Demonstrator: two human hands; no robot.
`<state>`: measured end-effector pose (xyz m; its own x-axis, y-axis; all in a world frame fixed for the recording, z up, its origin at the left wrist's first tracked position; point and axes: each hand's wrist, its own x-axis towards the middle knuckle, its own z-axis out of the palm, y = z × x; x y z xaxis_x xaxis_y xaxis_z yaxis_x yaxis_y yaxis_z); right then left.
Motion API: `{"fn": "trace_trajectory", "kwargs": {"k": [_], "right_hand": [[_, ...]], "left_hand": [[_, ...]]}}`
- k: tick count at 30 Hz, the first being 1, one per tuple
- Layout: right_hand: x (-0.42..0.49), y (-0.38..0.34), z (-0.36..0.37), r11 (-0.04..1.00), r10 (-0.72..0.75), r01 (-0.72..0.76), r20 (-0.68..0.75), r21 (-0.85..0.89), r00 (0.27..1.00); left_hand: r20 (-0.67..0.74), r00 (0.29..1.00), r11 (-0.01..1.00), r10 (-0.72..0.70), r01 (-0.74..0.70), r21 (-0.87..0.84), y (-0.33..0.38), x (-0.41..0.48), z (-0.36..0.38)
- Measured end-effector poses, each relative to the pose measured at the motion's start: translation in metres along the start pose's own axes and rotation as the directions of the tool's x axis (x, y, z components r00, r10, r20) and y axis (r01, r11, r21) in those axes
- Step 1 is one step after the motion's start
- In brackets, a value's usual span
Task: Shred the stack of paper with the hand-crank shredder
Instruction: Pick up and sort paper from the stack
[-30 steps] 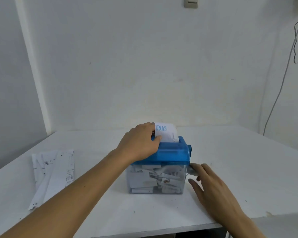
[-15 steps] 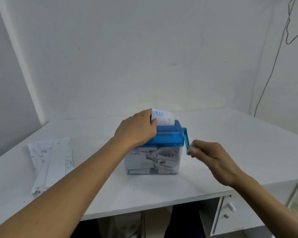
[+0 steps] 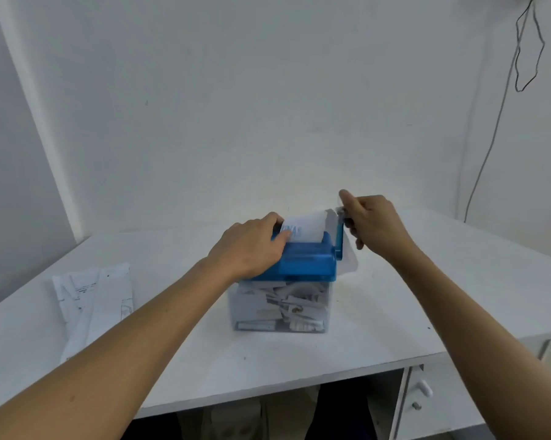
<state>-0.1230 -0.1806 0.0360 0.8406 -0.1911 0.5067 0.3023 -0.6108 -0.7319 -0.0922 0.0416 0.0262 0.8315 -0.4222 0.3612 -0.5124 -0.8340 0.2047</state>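
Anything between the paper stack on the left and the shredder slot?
Nothing lies on the table between stack and shredder. But a sheet already stands in the shredder's feed, and the left hand holds its blue top, fingers against that sheet. The right hand grips the crank.

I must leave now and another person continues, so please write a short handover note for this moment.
Left grip holds the shredder top.
Right grip holds the crank, which points up.
One sheet stands in the slot.
Done: shreds lie in the bin.
Left: finish this sheet, then the stack on the table, at the left.
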Motion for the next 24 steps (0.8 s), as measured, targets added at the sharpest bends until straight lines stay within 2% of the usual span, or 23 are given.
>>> {"fn": "trace_trajectory", "kwargs": {"k": [4, 9, 14, 18, 21, 24], "right_hand": [[0.022, 0.024, 0.028, 0.991, 0.118, -0.117, 0.008, -0.07, 0.993], [0.0, 0.048, 0.051, 0.981, 0.18, -0.186, -0.107, -0.05, 0.978], [-0.024, 0.057, 0.059, 0.966, 0.215, -0.226, -0.096, -0.126, 0.972], [-0.045, 0.058, 0.058, 0.963, 0.259, -0.261, -0.048, -0.058, 0.965], [-0.066, 0.053, 0.053, 0.961, 0.275, -0.275, -0.015, -0.015, 0.961], [-0.088, 0.042, 0.038, 0.975, 0.219, -0.218, 0.041, -0.032, 0.975]], "left_hand": [[0.008, 0.999, 0.999, -0.04, 0.04, -0.024, -0.003, 0.0, 0.004], [0.004, 0.996, 0.995, -0.086, 0.086, -0.059, 0.004, 0.0, 0.004], [0.035, 0.996, 0.996, -0.083, 0.083, -0.011, 0.006, -0.003, 0.004], [0.024, 0.991, 0.99, -0.128, 0.126, 0.065, 0.006, 0.0, 0.006], [0.036, 0.993, 0.991, -0.108, 0.105, 0.077, 0.008, -0.001, 0.004], [0.058, 0.994, 0.991, -0.098, 0.092, 0.102, 0.009, -0.001, 0.002]]}}
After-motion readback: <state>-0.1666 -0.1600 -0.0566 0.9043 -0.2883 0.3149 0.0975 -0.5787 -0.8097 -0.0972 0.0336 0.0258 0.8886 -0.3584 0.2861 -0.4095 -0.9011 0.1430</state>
